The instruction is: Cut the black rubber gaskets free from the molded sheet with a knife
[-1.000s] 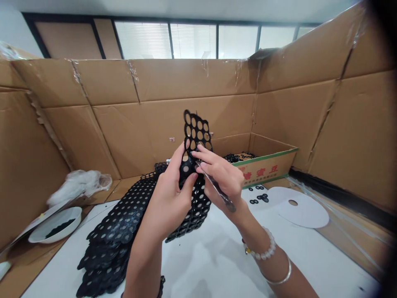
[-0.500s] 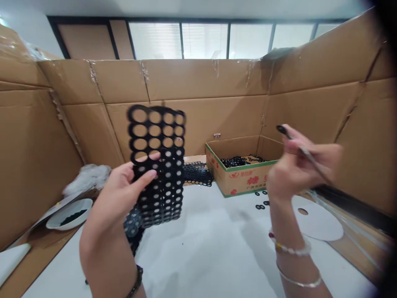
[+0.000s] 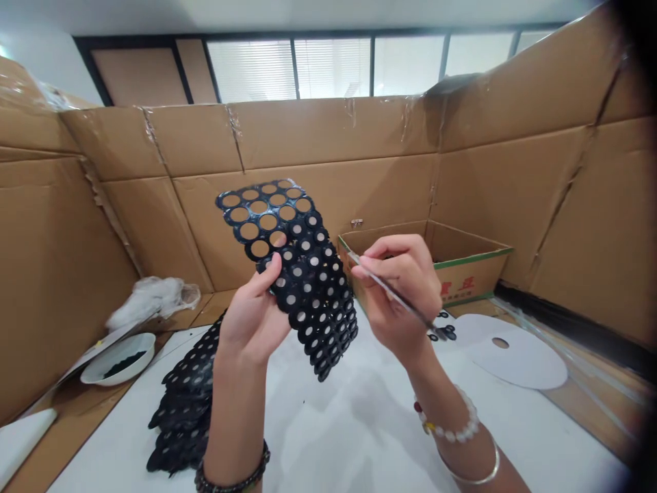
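My left hand (image 3: pixel 254 308) grips a black sheet of joined rings (image 3: pixel 313 274) by its left edge, thumb on the front. The sheet tilts above the table; its upper left cells are wide and open, while the others hold black rings with smaller holes. To its right, my right hand (image 3: pixel 403 291) is closed around slim metal tweezers (image 3: pixel 393 293), their tip pointing up and left near the sheet's right side. No ring can be made out at the tip. A pile of similar black sheets (image 3: pixel 185 404) lies on the table, left of my left forearm.
Behind my right hand stands a green-edged cardboard box (image 3: pixel 475 274). Several loose black rings (image 3: pixel 447 332) lie beside a white disc (image 3: pixel 518 356). At left are a white bowl (image 3: pixel 120 363) with black pieces and crumpled plastic (image 3: pixel 148 301). Tall cardboard walls (image 3: pixel 328 137) enclose the table.
The sheet has tilted and turned in my left hand, which has moved right. My right hand has moved left toward the sheet. A black ring showed at the tweezers' tip earlier.
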Tool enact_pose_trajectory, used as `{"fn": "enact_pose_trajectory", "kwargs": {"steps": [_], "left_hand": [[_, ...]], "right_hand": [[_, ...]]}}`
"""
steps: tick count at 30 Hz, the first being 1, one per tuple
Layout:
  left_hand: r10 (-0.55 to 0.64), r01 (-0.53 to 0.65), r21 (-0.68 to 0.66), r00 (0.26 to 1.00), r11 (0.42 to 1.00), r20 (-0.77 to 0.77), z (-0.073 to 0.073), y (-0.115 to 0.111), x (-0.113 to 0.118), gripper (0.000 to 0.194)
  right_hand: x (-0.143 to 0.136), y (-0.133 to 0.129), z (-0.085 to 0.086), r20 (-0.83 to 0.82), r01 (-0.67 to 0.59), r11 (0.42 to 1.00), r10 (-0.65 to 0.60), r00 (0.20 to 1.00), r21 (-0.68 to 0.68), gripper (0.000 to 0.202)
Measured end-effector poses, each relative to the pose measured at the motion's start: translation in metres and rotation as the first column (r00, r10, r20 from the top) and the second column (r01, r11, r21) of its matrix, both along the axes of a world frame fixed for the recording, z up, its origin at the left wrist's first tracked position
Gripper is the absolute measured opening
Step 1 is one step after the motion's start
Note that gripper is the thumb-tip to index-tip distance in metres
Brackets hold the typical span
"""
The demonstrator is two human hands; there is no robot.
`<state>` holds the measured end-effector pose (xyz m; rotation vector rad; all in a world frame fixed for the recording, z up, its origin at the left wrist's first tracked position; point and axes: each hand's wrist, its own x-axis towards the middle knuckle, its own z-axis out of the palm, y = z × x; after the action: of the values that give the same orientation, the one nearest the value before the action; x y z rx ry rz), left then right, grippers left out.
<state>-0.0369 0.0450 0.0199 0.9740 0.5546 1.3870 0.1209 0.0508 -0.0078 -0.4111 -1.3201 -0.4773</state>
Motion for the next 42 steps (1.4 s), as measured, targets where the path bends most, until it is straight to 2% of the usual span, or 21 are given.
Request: {"fn": "enact_pose_trajectory", "kwargs": {"steps": [5, 8, 10, 13, 16, 18, 21, 25, 26, 28, 32, 37, 40, 42], "left_hand": [[-0.164, 0.164, -0.045, 0.986, 0.985, 0.016, -0.003, -0.005, 0.012, 0.031], [-0.174, 0.174, -0.027, 0.985, 0.984, 0.012, -0.004, -0.008, 0.013, 0.032], [-0.138, 0.139, 0.032, 0.99, 0.99, -0.033, -0.006, -0.009, 0.013, 0.032], [0.01, 0.022, 0.187, 0.986, 0.982, -0.169, -0.01, -0.009, 0.012, 0.039], [0.205, -0.109, 0.318, 0.936, 0.942, -0.285, -0.013, -0.006, 0.01, 0.042], [0.288, -0.153, 0.378, 0.899, 0.913, -0.329, -0.015, -0.003, 0.009, 0.04], [0.389, -0.158, 0.503, 0.832, 0.85, -0.396, -0.016, -0.001, 0.01, 0.038], [0.54, -0.079, 0.691, 0.689, 0.718, -0.483, -0.016, -0.004, 0.015, 0.042], [0.542, -0.051, 0.701, 0.675, 0.711, -0.501, -0.016, -0.006, 0.016, 0.046], [0.506, -0.014, 0.68, 0.679, 0.733, -0.531, -0.015, -0.009, 0.017, 0.054], [0.434, 0.023, 0.631, 0.707, 0.775, -0.559, -0.013, -0.01, 0.016, 0.059], [0.469, 0.081, 0.682, 0.668, 0.727, -0.579, -0.019, 0.001, 0.016, 0.059], [0.496, 0.084, 0.7, 0.645, 0.71, -0.581, -0.023, 0.006, 0.016, 0.057], [0.53, 0.08, 0.709, 0.607, 0.7, -0.592, -0.023, 0.004, 0.017, 0.056]], "right_hand": [[-0.016, 0.006, -0.009, 0.044, 0.038, 0.998, -0.041, 0.998, 0.059, 0.021], [-0.016, 0.013, -0.015, 0.102, 0.071, 0.995, -0.077, 0.992, 0.064, 0.02], [-0.016, 0.015, -0.018, 0.135, 0.071, 0.995, -0.079, 0.988, 0.067, 0.022], [-0.016, 0.016, -0.02, 0.168, 0.066, 0.994, -0.079, 0.983, 0.083, 0.022], [-0.018, 0.017, -0.02, 0.162, 0.045, 0.995, -0.058, 0.985, 0.084, 0.019], [-0.018, 0.017, -0.019, 0.152, 0.011, 0.998, -0.019, 0.988, 0.054, 0.018], [-0.019, 0.017, -0.018, 0.153, 0.022, 0.999, -0.029, 0.988, 0.049, 0.018], [-0.019, 0.021, -0.021, 0.089, 0.078, 0.99, -0.089, 0.992, 0.119, 0.018], [-0.019, 0.022, -0.023, 0.072, 0.073, 0.989, -0.082, 0.994, 0.127, 0.018], [-0.019, 0.025, -0.025, 0.056, 0.058, 0.992, -0.065, 0.996, 0.112, 0.018], [-0.015, 0.026, -0.023, 0.095, 0.09, 0.996, -0.091, 0.991, 0.009, 0.018], [-0.007, 0.028, -0.018, 0.153, 0.004, 0.997, 0.007, 0.988, -0.075, 0.015], [-0.002, 0.03, -0.019, 0.165, -0.032, 0.999, 0.035, 0.986, -0.021, 0.022], [0.003, 0.028, -0.016, 0.103, -0.052, 0.999, 0.051, 0.993, 0.014, 0.024]]}}
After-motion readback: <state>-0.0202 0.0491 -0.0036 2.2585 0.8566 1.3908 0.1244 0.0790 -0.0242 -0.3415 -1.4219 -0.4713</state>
